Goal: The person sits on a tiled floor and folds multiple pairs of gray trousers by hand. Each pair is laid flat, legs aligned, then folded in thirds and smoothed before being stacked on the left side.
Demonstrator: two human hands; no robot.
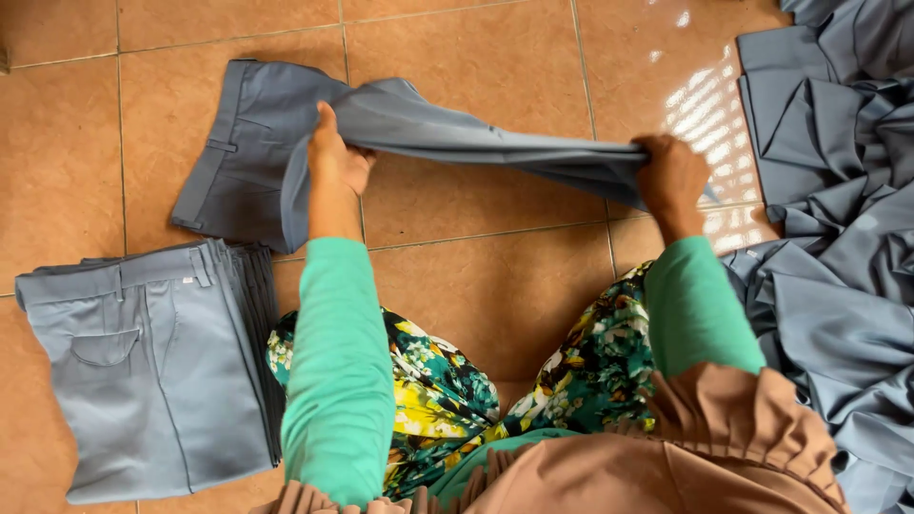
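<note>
Trousers (428,128), grey, sit stretched across the tiled floor (495,276) at 12 o'clock, left hand (335,160) pinching the middle, right hand (672,177) clenched on the leg ends. Folded stack (152,371) at 8 o'clock looks done; crumpled pile (838,238) at 3 o'clock's left, seems like plenty.

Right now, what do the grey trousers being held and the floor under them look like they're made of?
Grey trousers: likely a woven cotton or polyester blend, matte, draping in soft folds. Floor: glazed ceramic tile, probably; orange-brown, with grout lines and window glare.
</note>
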